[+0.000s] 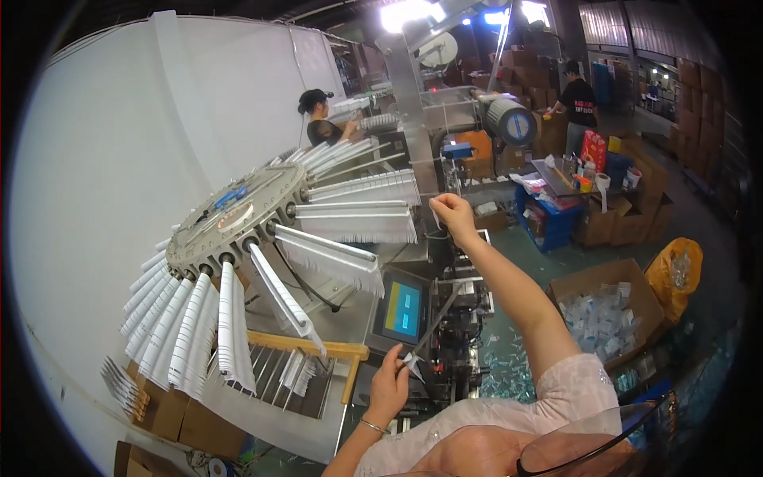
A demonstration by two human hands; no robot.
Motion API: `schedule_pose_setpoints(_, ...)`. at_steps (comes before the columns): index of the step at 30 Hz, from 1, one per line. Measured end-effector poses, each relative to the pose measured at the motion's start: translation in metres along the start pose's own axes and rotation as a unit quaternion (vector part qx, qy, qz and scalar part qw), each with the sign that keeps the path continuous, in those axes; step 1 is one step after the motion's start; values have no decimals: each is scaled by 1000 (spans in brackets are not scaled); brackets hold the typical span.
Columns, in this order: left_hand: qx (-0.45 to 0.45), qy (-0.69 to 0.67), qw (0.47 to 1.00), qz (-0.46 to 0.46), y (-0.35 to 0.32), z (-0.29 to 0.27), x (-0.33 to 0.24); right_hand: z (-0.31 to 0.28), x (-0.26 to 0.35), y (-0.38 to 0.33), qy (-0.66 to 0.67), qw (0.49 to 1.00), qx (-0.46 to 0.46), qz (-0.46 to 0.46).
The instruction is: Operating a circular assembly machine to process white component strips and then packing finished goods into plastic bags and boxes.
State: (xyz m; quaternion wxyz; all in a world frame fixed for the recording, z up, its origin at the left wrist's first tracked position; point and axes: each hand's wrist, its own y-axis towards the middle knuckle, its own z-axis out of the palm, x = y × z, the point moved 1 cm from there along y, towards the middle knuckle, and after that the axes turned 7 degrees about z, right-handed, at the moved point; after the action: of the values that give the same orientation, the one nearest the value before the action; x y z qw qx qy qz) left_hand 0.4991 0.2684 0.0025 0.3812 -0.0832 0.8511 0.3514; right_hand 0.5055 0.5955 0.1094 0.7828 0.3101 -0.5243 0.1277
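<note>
So the right hand [451, 213] is stretched way out in front, fingers pinched together on one end of a thin strip [435, 314] that runs down at a slant to the left hand [389, 385], which is closed around the lower end close to the body. The strip hangs in the air between the two hands, right over a small blue screen [403, 310] on the machine [445, 334] below. Just left of the hands there's a big round wheel [238, 219] with long white combs [354, 224] sticking out all around it like spokes. Under the wheel sits a wooden rack [306, 350] with more white pieces. Off to the right, on the floor, there's an open cardboard box [608, 314] full of small clear packets and a yellow bag [675, 270] beside it. Two other people are working further back.
</note>
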Motion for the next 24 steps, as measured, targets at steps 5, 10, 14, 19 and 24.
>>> schedule_pose_setpoints(5,-54,15,997,48,3,-3,3,-7,-14,-70,-5,994,106,4)
schedule_pose_setpoints(10,-25,39,999,-20,-1,-12,7,-5,-1,-153,-107,990,78,-58)
schedule_pose_setpoints(14,34,6,999,24,-15,-24,3,7,13,-206,-242,964,-12,-110)
schedule_pose_setpoints(19,80,-65,993,51,-43,-50,-2,27,28,-261,-279,948,-82,-132)
schedule_pose_setpoints(24,126,-96,985,65,-74,-79,-2,49,39,-316,-285,950,-97,-81)
